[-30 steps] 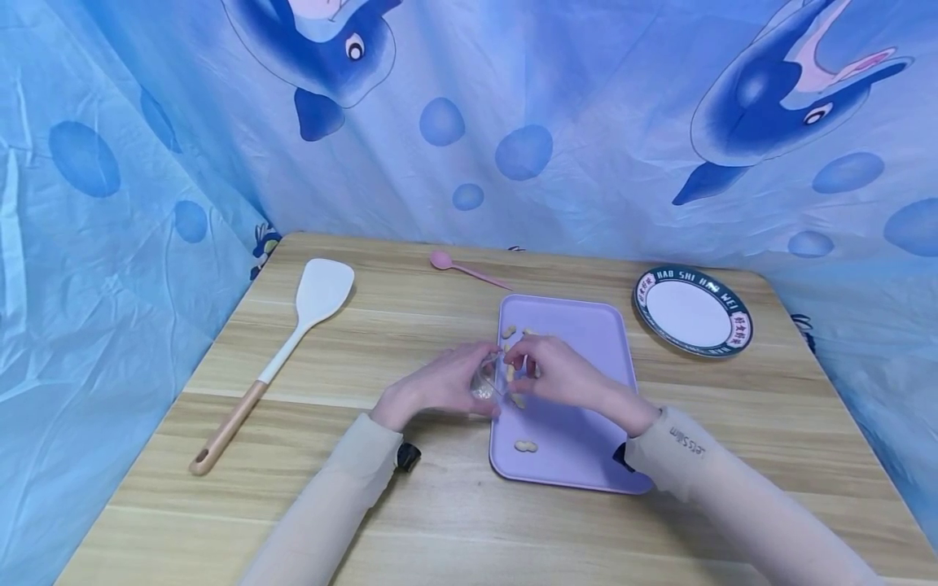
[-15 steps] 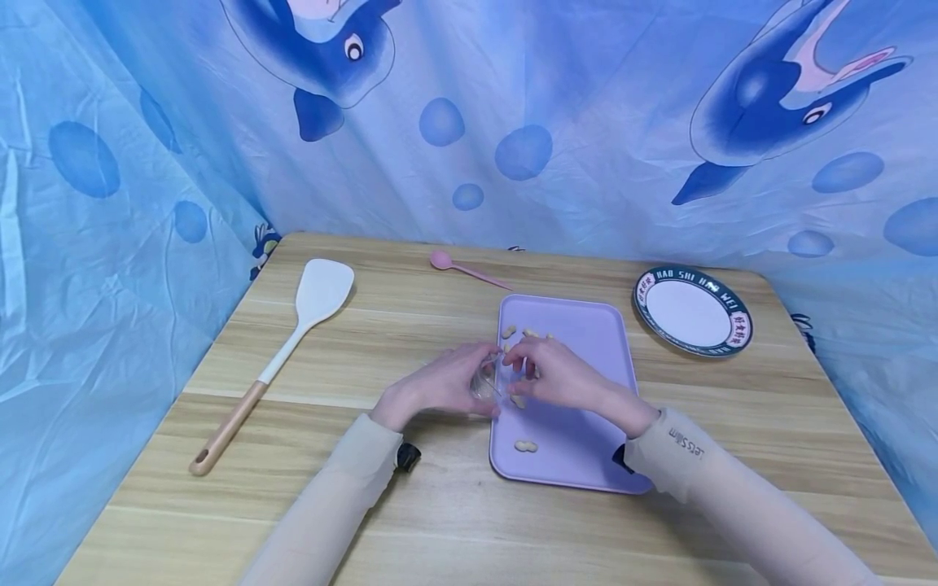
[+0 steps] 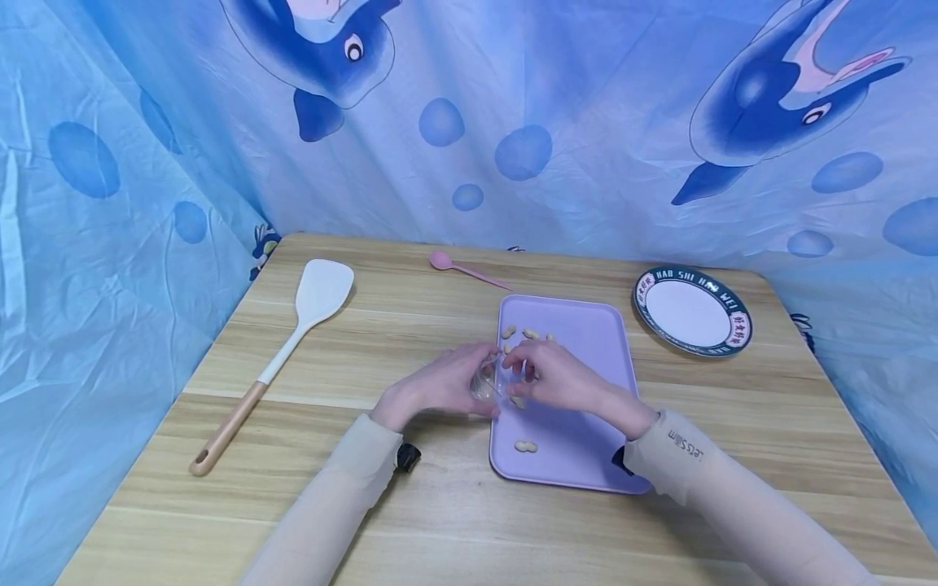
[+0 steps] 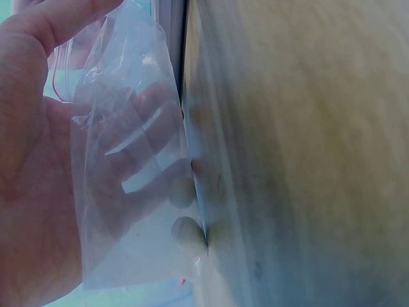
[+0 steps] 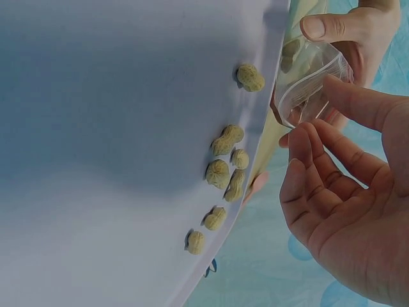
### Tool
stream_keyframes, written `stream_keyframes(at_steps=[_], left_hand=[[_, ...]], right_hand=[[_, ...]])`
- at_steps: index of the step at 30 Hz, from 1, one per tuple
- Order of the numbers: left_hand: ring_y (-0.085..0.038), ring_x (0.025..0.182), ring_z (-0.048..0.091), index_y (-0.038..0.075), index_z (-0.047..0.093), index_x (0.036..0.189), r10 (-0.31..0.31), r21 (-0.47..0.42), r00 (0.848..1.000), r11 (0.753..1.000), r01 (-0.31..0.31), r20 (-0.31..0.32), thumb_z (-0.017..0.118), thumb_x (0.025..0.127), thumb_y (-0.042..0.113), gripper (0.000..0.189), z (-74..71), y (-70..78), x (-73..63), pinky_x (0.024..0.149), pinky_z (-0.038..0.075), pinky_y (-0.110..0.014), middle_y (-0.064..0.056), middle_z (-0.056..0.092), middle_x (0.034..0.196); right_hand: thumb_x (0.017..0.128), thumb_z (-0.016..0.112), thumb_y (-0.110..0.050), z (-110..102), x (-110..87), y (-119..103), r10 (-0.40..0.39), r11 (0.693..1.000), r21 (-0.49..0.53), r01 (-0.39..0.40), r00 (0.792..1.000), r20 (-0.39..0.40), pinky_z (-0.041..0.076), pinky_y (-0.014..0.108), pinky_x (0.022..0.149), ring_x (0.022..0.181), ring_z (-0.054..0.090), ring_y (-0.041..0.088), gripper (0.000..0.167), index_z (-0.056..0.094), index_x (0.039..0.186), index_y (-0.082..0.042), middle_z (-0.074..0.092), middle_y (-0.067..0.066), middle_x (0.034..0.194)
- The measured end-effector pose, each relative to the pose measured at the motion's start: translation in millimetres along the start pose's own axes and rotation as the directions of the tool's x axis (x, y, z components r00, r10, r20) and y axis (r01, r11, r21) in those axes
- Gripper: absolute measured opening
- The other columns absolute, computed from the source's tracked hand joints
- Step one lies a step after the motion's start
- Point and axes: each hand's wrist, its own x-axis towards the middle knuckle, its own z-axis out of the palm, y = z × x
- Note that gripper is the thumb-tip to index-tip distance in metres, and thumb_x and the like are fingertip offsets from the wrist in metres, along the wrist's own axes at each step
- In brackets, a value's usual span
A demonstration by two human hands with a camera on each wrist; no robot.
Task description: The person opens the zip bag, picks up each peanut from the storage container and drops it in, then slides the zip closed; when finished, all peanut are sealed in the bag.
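My left hand (image 3: 454,378) holds a clear zip bag (image 4: 134,173) at the left edge of the purple tray (image 3: 572,464). Through its film, two dark rounded lumps like peanuts (image 4: 188,231) show low down in the left wrist view. Right at the bag's mouth is my right hand (image 5: 358,185), its thumb spread from loosely bent fingers and nothing visible between them. Several peanuts in the shell (image 5: 217,174) lie along that side of the tray, with one more peanut (image 3: 525,446) nearer the front.
A white spatula (image 3: 322,293) with a wood-coloured handle lies at the left of the table (image 3: 440,521). Behind the tray is a pink spoon (image 3: 442,260). A green-rimmed plate (image 3: 692,313) stands at the back right, before a blue curtain (image 3: 586,212).
A peanut seen at my right fingertips one second ago no longer shows there. That hand has shifted slightly and its fingers have loosened; my left hand keeps its place with the bag.
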Motion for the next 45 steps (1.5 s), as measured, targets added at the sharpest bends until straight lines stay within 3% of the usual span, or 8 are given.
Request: stream_keyframes(at_steps=[9,15,30,45], left_hand=[[-0.020,0.122,0.052,0.011,0.043,0.146,0.007,0.003,1.000,1.000,-0.007,-0.002,0.086,0.076,0.038,0.086,-0.2,-0.8,0.4,0.109,0.034,-0.051,-0.003,0.059,0.128],[-0.021,0.122,0.052,0.008,0.044,0.145,0.009,0.006,1.000,1.000,-0.009,-0.008,0.086,0.075,0.037,0.086,-0.1,-0.4,0.1,0.108,0.036,-0.050,-0.004,0.059,0.127],[-0.017,0.117,0.053,0.009,0.046,0.143,-0.006,0.008,1.000,1.000,0.006,-0.002,0.086,0.076,0.038,0.083,-0.2,0.1,-0.4,0.106,0.037,-0.045,-0.001,0.060,0.121],[-0.018,0.118,0.053,0.009,0.045,0.144,-0.014,0.007,1.000,1.000,0.014,0.001,0.086,0.076,0.038,0.085,2.1,-1.6,0.9,0.108,0.035,-0.046,-0.002,0.060,0.122]], right_hand=[[0.083,0.081,-0.011,-5,-1.0,1,-0.001,1.000,0.012,0.001,1.000,-0.004,0.051,0.026,0.067,0.076,0.062,0.013,0.030,0.071,0.110,-0.001,0.068,0.002,0.089],[0.082,0.080,-0.007,-17,-1.0,8,-0.003,1.000,0.018,0.004,0.999,-0.040,0.052,0.029,0.067,0.078,0.063,0.019,0.029,0.070,0.109,0.001,0.068,0.008,0.089],[0.083,0.079,-0.005,-44,2.4,49,0.125,0.992,0.001,-0.126,0.983,-0.131,0.049,0.033,0.066,0.074,0.062,0.019,0.030,0.068,0.108,0.006,0.068,0.012,0.088],[0.081,0.081,-0.008,-29,4.3,85,0.212,0.977,0.003,-0.212,0.974,-0.082,0.052,0.036,0.073,0.079,0.062,0.022,0.033,0.067,0.107,0.006,0.067,0.012,0.089]])
